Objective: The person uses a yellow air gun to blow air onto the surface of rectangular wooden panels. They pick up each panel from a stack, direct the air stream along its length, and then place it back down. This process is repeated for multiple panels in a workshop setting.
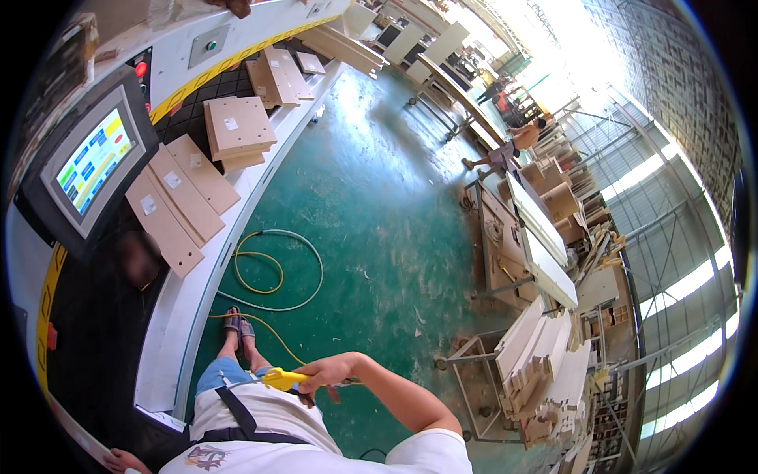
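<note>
A yellow air blow gun (278, 378) is gripped in my right hand (325, 374), held in front of my waist with its thin nozzle pointing left. A thin yellow hose (272, 330) runs up from the floor toward that hand. At the lower left rim my left hand (126, 460) shows only in part, its fingers on the end of a long pale board (83, 437). Most of that board is cut off by the picture's edge. To my left, brown panels (178, 189) with white labels lie on the machine's black bed, and another panel stack (238, 126) lies farther along.
A touchscreen (91, 162) juts over the machine bed. Its white side rail (237, 245) runs past my feet. Coiled hoses (276, 231) lie on the green floor (371, 261). Board-laden carts (482, 355) stand at right; a person (517, 141) walks beyond them.
</note>
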`<state>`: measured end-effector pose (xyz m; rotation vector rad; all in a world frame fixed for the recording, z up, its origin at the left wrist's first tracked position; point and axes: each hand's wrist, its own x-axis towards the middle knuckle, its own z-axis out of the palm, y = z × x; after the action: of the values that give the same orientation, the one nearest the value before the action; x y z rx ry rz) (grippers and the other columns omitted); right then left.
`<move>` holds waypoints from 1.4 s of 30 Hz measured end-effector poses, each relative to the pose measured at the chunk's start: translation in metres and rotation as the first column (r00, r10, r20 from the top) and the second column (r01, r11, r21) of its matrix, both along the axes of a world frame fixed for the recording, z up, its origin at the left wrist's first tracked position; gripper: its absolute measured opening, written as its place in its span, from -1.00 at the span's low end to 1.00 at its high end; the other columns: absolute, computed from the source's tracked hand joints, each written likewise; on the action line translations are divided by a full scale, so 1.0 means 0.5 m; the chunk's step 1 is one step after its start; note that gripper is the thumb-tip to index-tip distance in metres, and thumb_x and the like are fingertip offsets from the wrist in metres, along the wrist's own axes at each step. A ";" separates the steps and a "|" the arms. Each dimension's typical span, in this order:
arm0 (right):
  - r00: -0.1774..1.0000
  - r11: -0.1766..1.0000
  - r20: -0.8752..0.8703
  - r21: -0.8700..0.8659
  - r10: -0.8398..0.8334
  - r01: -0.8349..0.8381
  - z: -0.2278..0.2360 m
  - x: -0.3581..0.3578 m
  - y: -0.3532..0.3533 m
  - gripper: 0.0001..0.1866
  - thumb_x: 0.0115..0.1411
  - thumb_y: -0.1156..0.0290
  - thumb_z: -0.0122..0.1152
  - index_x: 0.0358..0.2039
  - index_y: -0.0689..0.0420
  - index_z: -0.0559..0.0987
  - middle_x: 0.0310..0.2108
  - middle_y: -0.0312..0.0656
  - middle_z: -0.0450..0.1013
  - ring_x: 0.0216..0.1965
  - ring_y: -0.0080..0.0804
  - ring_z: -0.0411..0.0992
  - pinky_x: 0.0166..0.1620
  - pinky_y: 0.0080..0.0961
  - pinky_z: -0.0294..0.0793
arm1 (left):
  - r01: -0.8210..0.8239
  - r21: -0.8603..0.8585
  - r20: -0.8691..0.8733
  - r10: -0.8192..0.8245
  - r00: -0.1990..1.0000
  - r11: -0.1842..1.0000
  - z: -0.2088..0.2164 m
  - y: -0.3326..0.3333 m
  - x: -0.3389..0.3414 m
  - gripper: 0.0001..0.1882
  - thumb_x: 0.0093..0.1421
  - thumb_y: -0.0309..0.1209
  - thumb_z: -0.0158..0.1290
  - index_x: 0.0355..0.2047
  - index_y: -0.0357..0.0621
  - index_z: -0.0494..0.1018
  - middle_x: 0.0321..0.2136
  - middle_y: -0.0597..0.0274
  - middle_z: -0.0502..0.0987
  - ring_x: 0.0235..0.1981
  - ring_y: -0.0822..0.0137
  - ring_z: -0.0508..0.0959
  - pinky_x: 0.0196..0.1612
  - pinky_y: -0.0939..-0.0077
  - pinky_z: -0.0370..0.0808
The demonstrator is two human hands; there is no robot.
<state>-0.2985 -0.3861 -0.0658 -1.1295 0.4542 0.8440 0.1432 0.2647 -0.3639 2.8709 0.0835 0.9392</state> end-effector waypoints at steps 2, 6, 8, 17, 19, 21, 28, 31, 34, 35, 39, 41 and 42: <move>0.995 0.993 -0.103 -0.119 -0.005 -0.007 0.011 -0.041 -0.008 -0.45 0.48 0.05 0.03 0.30 0.14 0.30 -0.13 -0.26 0.56 -0.08 -0.51 0.56 -0.42 -0.38 0.66 | 0.019 0.009 0.006 -0.019 1.000 1.000 -0.003 -0.010 -0.002 -0.49 0.22 -0.28 0.19 0.15 -0.20 0.44 0.06 -0.14 0.54 0.08 -0.16 0.57 0.15 0.05 0.52; 0.932 0.913 -0.361 -0.387 -0.019 -0.131 -0.015 -0.123 -0.021 -0.58 0.48 0.03 0.02 0.16 0.05 0.41 -0.21 -0.32 0.53 -0.21 -0.55 0.50 -0.39 -0.41 0.61 | 0.051 0.040 0.019 -0.051 0.998 0.998 0.002 -0.010 0.001 -0.47 0.22 -0.33 0.15 0.21 -0.15 0.41 0.11 -0.12 0.52 0.12 -0.14 0.55 0.19 0.07 0.50; 0.896 0.866 -0.444 -0.452 -0.012 -0.213 -0.012 -0.142 -0.015 -0.61 0.48 0.02 0.02 0.11 0.02 0.44 -0.25 -0.34 0.52 -0.24 -0.56 0.47 -0.38 -0.44 0.58 | 0.062 0.056 0.021 -0.063 0.998 0.997 0.001 -0.011 0.007 -0.45 0.23 -0.35 0.13 0.24 -0.12 0.39 0.14 -0.10 0.51 0.14 -0.13 0.55 0.20 0.08 0.49; 0.984 0.957 -0.175 -0.289 -0.037 -0.015 0.092 -0.097 -0.011 -0.62 0.48 0.03 0.04 0.09 0.04 0.46 -0.29 -0.38 0.50 -0.27 -0.64 0.45 -0.44 -0.58 0.47 | 0.039 0.096 0.004 -0.039 0.999 0.995 -0.039 0.003 0.023 -0.36 0.24 -0.46 0.04 0.37 -0.01 0.31 0.26 -0.05 0.45 0.23 -0.08 0.51 0.29 0.12 0.44; 0.966 0.921 -0.257 -0.375 0.004 -0.104 0.085 -0.084 -0.023 -0.61 0.49 0.03 0.05 0.10 0.05 0.46 -0.28 -0.37 0.51 -0.27 -0.65 0.45 -0.45 -0.61 0.45 | 0.011 0.108 0.009 -0.012 1.000 0.994 -0.044 0.008 0.018 -0.33 0.24 -0.48 0.02 0.40 0.02 0.29 0.29 -0.04 0.44 0.25 -0.07 0.50 0.31 0.13 0.43; 0.984 0.946 -0.179 -0.320 -0.016 -0.043 0.094 -0.055 -0.030 -0.60 0.50 0.05 0.05 0.12 0.07 0.46 -0.29 -0.38 0.51 -0.28 -0.66 0.44 -0.46 -0.62 0.42 | -0.031 0.125 -0.001 0.031 1.000 0.992 -0.061 0.024 0.001 -0.30 0.25 -0.51 0.01 0.43 0.04 0.27 0.32 -0.03 0.43 0.27 -0.06 0.49 0.32 0.14 0.42; 0.997 0.993 0.022 -0.089 0.080 -0.078 0.069 0.092 0.021 -0.61 0.50 0.11 0.09 0.12 0.15 0.46 -0.28 -0.37 0.51 -0.41 -0.69 0.31 -0.37 -0.68 0.32 | -0.066 -0.103 -0.046 0.061 0.997 0.993 -0.016 -0.009 -0.045 -0.41 0.28 -0.49 0.02 0.35 -0.17 0.34 0.11 -0.09 0.57 0.04 0.02 0.62 0.13 0.21 0.53; 0.998 0.999 0.051 -0.031 -0.035 0.036 0.042 0.123 0.064 -0.63 0.49 0.15 0.12 0.13 0.13 0.47 -0.30 -0.36 0.51 -0.44 -0.69 0.27 -0.36 -0.69 0.30 | -0.262 -0.013 -0.102 0.259 0.960 0.965 0.104 -0.129 -0.029 -0.47 0.26 -0.45 0.05 0.26 -0.19 0.43 0.16 -0.13 0.53 0.17 -0.08 0.54 0.27 0.12 0.41; 0.998 0.993 0.035 -0.103 0.061 -0.057 0.005 0.175 0.079 -0.64 0.49 0.20 0.13 0.15 0.15 0.46 -0.31 -0.36 0.52 -0.43 -0.70 0.28 -0.36 -0.69 0.30 | -0.407 0.183 0.000 0.414 0.910 0.895 0.080 -0.132 -0.038 -0.42 0.25 -0.35 0.08 0.30 -0.10 0.39 0.23 -0.07 0.48 0.27 -0.11 0.45 0.31 0.03 0.36; 0.991 0.974 0.016 -0.184 0.133 -0.128 0.002 0.184 0.074 -0.63 0.49 0.20 0.13 0.15 0.16 0.46 -0.31 -0.36 0.52 -0.43 -0.69 0.29 -0.36 -0.69 0.30 | -0.405 0.130 -0.031 0.412 0.911 0.905 0.079 -0.148 -0.048 -0.43 0.26 -0.36 0.08 0.30 -0.09 0.40 0.25 -0.05 0.47 0.30 -0.11 0.43 0.33 0.04 0.34; 0.984 0.978 0.155 -0.200 0.087 -0.055 -0.027 0.219 0.066 -0.62 0.49 0.18 0.13 0.15 0.17 0.45 -0.28 -0.37 0.55 -0.42 -0.68 0.31 -0.34 -0.69 0.33 | -0.021 -0.301 -0.218 -0.048 0.975 0.953 0.141 -0.272 -0.040 -0.49 0.29 -0.43 0.12 0.27 -0.15 0.42 0.22 -0.04 0.51 0.27 -0.04 0.47 0.29 0.16 0.40; 0.981 0.988 0.192 -0.152 0.024 0.006 -0.035 0.233 0.059 -0.61 0.50 0.16 0.11 0.16 0.16 0.44 -0.28 -0.38 0.56 -0.43 -0.70 0.28 -0.34 -0.69 0.33 | 0.093 -0.733 -0.191 -0.335 0.923 0.674 0.162 -0.392 -0.021 -0.55 0.32 -0.41 0.13 0.21 -0.22 0.46 0.09 -0.02 0.61 0.13 0.10 0.61 0.16 0.32 0.52; 0.983 0.988 0.184 -0.153 0.019 0.010 -0.049 0.229 0.057 -0.61 0.50 0.18 0.10 0.17 0.17 0.43 -0.25 -0.35 0.57 -0.39 -0.67 0.33 -0.31 -0.68 0.37 | 0.061 -0.930 -0.120 -0.457 0.881 0.363 0.174 -0.451 0.005 -0.59 0.35 -0.38 0.14 0.18 -0.24 0.49 0.00 0.02 0.67 0.06 0.19 0.67 0.09 0.41 0.56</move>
<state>-0.1842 -0.3574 -0.0900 -1.3381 0.3666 0.7094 0.1455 0.0392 -0.2769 1.8316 0.1119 0.1195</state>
